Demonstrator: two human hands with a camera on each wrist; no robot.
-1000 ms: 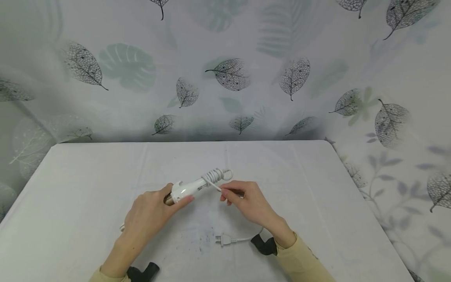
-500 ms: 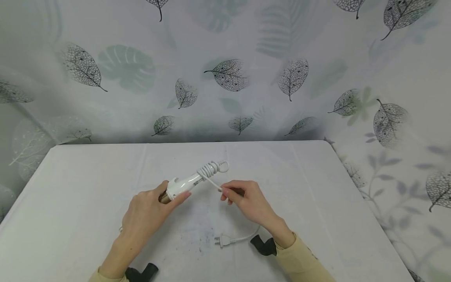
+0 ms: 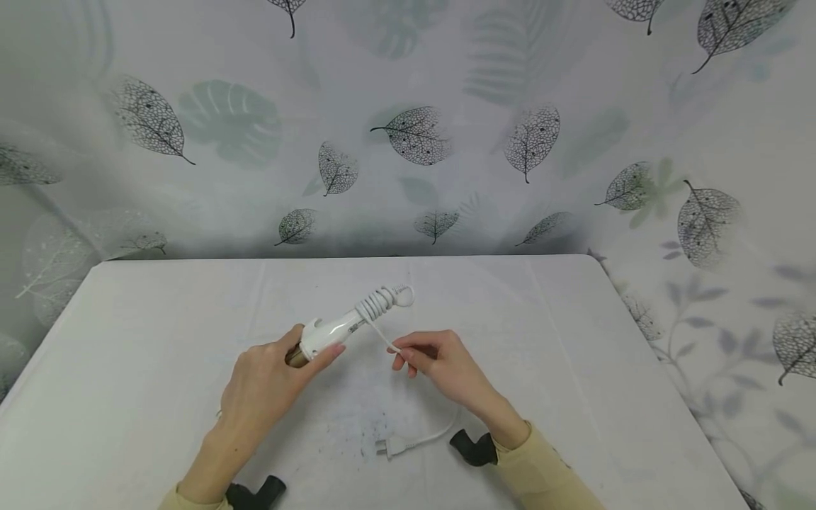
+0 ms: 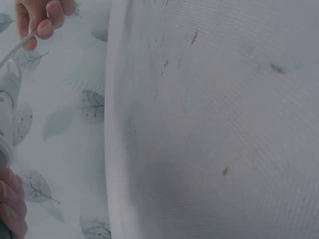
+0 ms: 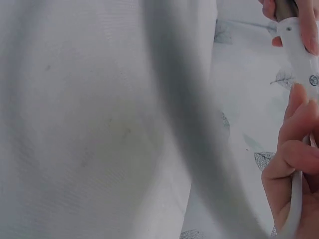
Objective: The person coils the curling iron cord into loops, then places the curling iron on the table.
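Observation:
My left hand (image 3: 261, 382) holds a white curling iron (image 3: 330, 334) by its bronze-coloured barrel, above the table. The iron slants up to the right, its handle end pointing away from me. White cord (image 3: 376, 304) is coiled in several turns round that end, and a small loop sticks out at the tip. A stretch of cord runs taut from the coils to my right hand (image 3: 443, 365), which pinches it between thumb and fingers. In the right wrist view the loose cord (image 5: 184, 109) passes close and blurred. The two-pin plug (image 3: 394, 445) hangs or lies below; I cannot tell which.
The table (image 3: 178, 319) has a white cover with dark smudges near the middle. Black curved pieces (image 3: 474, 448) sit at both wrists. A leaf-patterned curtain (image 3: 408, 85) stands behind and at the sides.
The curling iron has moved slightly up and left with my left hand. My right hand has shifted a little down and left, still pinching the cord. The plug has moved left.

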